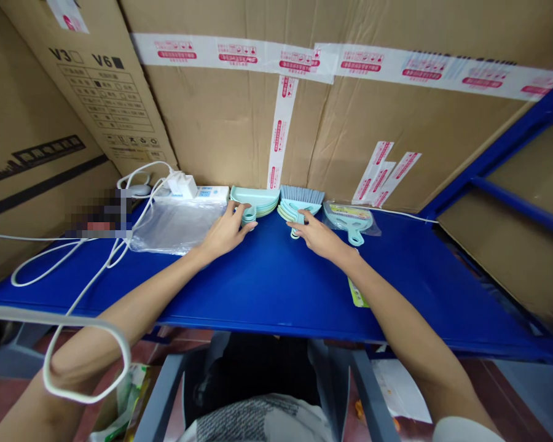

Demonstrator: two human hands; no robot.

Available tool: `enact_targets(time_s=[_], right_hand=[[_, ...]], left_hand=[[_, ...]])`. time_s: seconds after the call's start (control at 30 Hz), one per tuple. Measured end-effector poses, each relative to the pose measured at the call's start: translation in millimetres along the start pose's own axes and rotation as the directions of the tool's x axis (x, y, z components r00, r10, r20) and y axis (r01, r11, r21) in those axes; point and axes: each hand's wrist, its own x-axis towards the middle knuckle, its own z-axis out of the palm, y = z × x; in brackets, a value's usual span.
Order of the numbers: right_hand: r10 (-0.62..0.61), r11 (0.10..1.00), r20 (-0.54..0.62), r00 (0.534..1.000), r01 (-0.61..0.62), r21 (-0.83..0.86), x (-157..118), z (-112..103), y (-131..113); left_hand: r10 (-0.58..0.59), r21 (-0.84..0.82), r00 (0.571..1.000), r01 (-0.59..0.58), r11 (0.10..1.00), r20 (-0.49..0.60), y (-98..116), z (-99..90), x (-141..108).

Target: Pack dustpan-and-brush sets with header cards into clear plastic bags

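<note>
Seeing one bagged set (348,222) done, loose dustpans (258,199) and brushes (301,196) to go, I reckon; left hand (224,232) and right hand (320,236) fingers touch those, can't tell if gripping.

Carton panel (105,92) left of the horizontal white tape (327,61) reads "V3" (59,55), box blank, and "V6" (102,61), box filled. Tape's red print: illegible.

Workshop-like corner; blue bench (267,279), taped cardboard (203,104), plastic bags (179,224)
</note>
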Motion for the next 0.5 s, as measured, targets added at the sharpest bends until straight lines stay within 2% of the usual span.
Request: enact_targets(time_s=[0.4,0.5], right_hand=[[0.060,0.994,-0.008,0.998,-0.060,-0.091,-2.6,-1.9,-22.2],[0.107,0.985,-0.043,0.993,-0.112,-0.134,-3.1,-14.8,-28.2]], left_hand=[[-0.020,0.043,1.000,0.019,0.999,0.019,3.4,-1.6,0.3],[-0.018,0.034,1.000,0.017,0.999,0.025,3.7,-2.2,0.3]])
